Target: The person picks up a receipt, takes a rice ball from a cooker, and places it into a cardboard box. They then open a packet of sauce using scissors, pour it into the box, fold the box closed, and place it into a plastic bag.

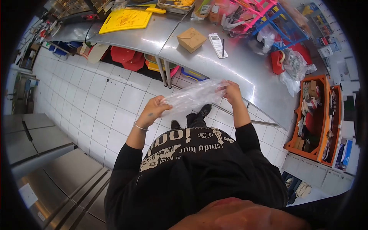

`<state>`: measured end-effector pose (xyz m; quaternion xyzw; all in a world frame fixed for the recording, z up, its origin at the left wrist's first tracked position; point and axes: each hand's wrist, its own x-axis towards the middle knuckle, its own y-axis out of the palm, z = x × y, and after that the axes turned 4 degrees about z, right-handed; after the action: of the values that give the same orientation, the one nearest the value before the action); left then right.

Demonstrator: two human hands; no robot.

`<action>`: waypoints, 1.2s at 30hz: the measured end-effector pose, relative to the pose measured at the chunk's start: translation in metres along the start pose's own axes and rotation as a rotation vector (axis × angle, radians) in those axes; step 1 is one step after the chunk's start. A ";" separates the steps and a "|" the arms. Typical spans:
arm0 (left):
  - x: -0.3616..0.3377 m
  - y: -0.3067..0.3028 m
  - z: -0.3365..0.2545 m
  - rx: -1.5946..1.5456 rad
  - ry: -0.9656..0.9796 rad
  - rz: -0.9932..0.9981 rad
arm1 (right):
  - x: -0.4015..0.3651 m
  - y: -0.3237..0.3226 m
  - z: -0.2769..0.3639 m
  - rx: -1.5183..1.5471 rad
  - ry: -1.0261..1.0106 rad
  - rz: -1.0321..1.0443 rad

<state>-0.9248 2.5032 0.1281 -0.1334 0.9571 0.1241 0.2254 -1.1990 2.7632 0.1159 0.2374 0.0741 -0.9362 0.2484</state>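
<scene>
A clear plastic bag (193, 96) is stretched between my two hands, over the floor just short of the steel table. My left hand (154, 111) pinches one end of it, with a bracelet at the wrist. Fingers of my right hand (231, 92) are closed on the other end, near the table edge. On the table beyond the bag sits a closed brown cardboard box (191, 40). Beside that box lies a white printed paper slip (217, 45) with a dark pen (223, 48) on it.
The steel table (237, 73) runs across the front. A yellow cutting board (125, 20) with a yellow-handled knife (153, 10) lies at its far left. Pink and blue baskets (280, 28) and a red tape dispenser (276, 63) are at right. An orange shelf (295, 126) stands beyond the table's right end.
</scene>
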 end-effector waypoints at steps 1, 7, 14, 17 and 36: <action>0.009 -0.011 0.025 0.418 0.105 -0.290 | -0.009 0.004 0.018 0.393 0.166 0.182; 0.000 -0.043 -0.014 0.995 0.528 -1.420 | -0.099 0.083 0.062 -0.441 -0.128 0.610; 0.006 0.020 -0.068 0.716 0.832 -0.653 | -0.072 0.074 0.124 -0.965 -0.575 0.461; 0.011 0.017 -0.070 0.242 0.588 -0.402 | -0.021 0.026 0.125 -1.637 -0.621 -0.237; -0.039 0.005 -0.131 0.449 0.356 0.279 | -0.015 0.105 0.080 -1.654 -0.674 0.225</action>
<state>-0.9450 2.4765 0.2610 0.0324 0.9940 -0.0862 0.0589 -1.1678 2.6580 0.1911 -0.2987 0.6236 -0.5741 0.4386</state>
